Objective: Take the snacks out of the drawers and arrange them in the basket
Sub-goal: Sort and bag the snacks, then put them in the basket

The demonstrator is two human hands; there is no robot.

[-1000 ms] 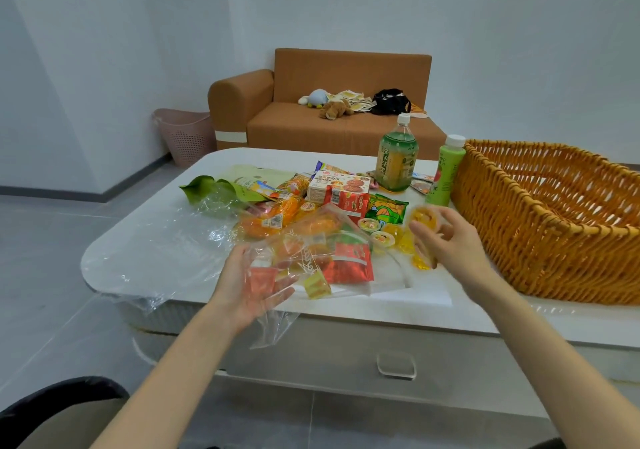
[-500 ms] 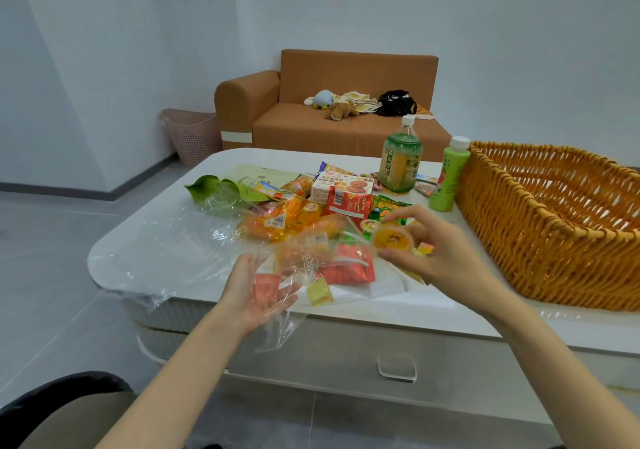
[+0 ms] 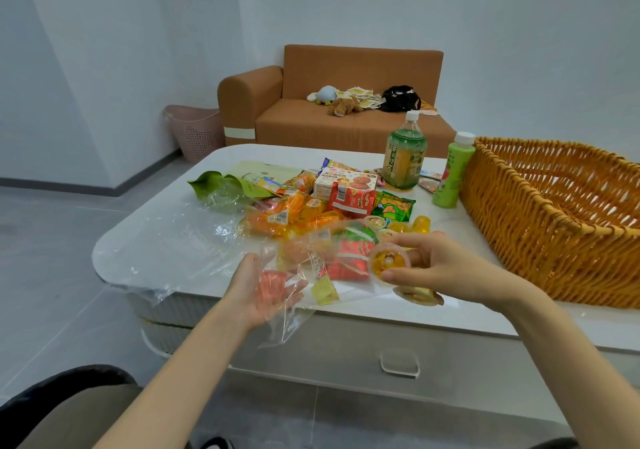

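Nearest me, the drawer (image 3: 398,341) in the front of the white table (image 3: 156,240) was closed. Just above it, my left hand (image 3: 263,289) lay palm up off the table's near edge, fingers loose and spread, not clenched. A clear plastic bag (image 3: 207,237) was draped over it. A red jelly cup (image 3: 272,280) rested on my palm, though I could not tell whether it sat inside the bag.

To the right, my right hand (image 3: 440,268) pinched an orange jelly cup (image 3: 389,261) between thumb and fingertips, lifted above the near edge. A second jelly cup (image 3: 417,295) showed just beneath that hand. Whether I held it or it lay on the table, I could not tell.

Between my hands, a small yellow packet (image 3: 323,291) and a red packet (image 3: 353,258) showed through the plastic. Beyond them lay the loose pile: orange packets (image 3: 294,213), a green packet (image 3: 394,209), a yellow jelly cup (image 3: 420,223) and a biscuit box (image 3: 346,183). Farther back stood a green tea bottle (image 3: 405,157), with a slim green bottle (image 3: 452,174) to its right.

The wicker basket (image 3: 554,223) sat on the table's right side, next to the slim bottle and apart from my right hand.

Far behind stood an orange sofa (image 3: 346,129) with plush toys (image 3: 343,103) and a black bag (image 3: 400,98) on it. A pink hamper (image 3: 197,133) stood to its left.
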